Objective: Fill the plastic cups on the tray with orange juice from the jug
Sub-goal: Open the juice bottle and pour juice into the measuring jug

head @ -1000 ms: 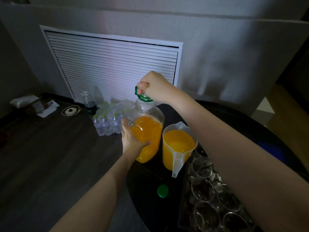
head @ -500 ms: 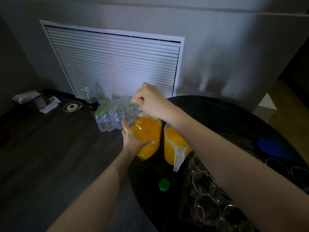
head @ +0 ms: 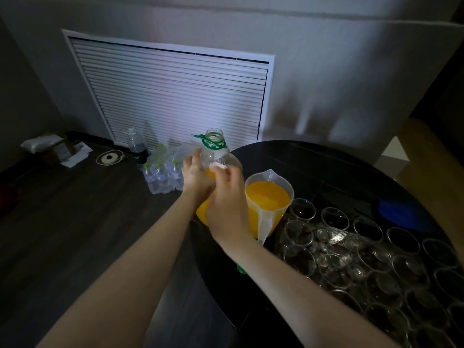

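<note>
A clear plastic jug (head: 267,199), nearly full of orange juice, stands on the black round table (head: 326,167). To its left is a big juice bottle (head: 216,149) with an open mouth and a green handle ring. My left hand (head: 194,178) holds the bottle's left side. My right hand (head: 226,207) is blurred in front of the bottle's body, fingertips against it. Several empty clear plastic cups (head: 302,209) fill a tray right of the jug; the tray itself is hard to make out. The green cap (head: 241,269) peeks out under my right forearm.
A blue object (head: 399,214) lies on the table's far right. On the dark floor to the left are a pack of small water bottles (head: 163,174), a large water bottle (head: 135,144) and a coil of cord (head: 109,158). A white louvred panel (head: 175,96) covers the wall behind.
My right hand has let go of the green handle at the bottle's top and dropped to the front of the bottle. The bottle's mouth is now uncovered. The view has tilted towards the cups.
</note>
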